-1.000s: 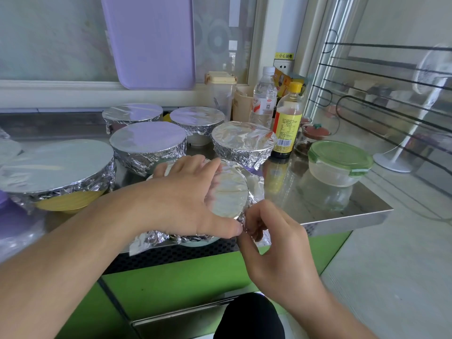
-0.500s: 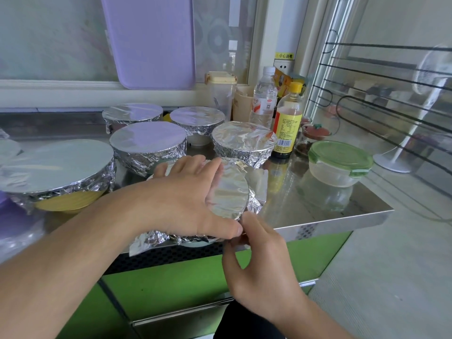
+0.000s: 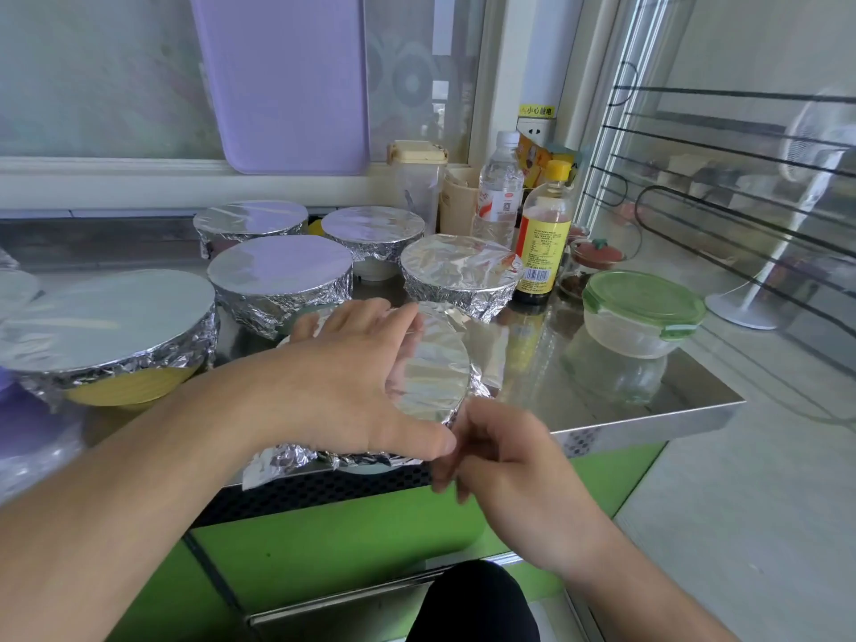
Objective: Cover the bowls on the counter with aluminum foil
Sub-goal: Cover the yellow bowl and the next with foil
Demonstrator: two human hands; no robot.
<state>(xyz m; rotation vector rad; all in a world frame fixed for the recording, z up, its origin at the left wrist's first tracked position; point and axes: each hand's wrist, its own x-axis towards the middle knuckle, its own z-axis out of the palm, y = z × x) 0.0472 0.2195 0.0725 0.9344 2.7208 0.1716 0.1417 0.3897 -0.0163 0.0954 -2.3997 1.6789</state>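
**Crimping foil, near bowl**

My left hand (image 3: 343, 386) presses flat, fingers spread, on the foil (image 3: 431, 373) capping the bowl (image 3: 366, 466) at the surface (image 3: 648, 410) front edge. Right hand (image 3: 500, 461), blurred, fingers curled, grip unclear, sits nearer at the rim's 5 o'clock; loose foil lies there.

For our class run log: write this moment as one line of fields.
left hand: pressing flat on foil-covered nearest bowl | right hand: at the bowl's front foil edge, blurred | stage: crimping foil

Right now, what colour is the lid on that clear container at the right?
Green, on the clear container's lid, seen in the head view.
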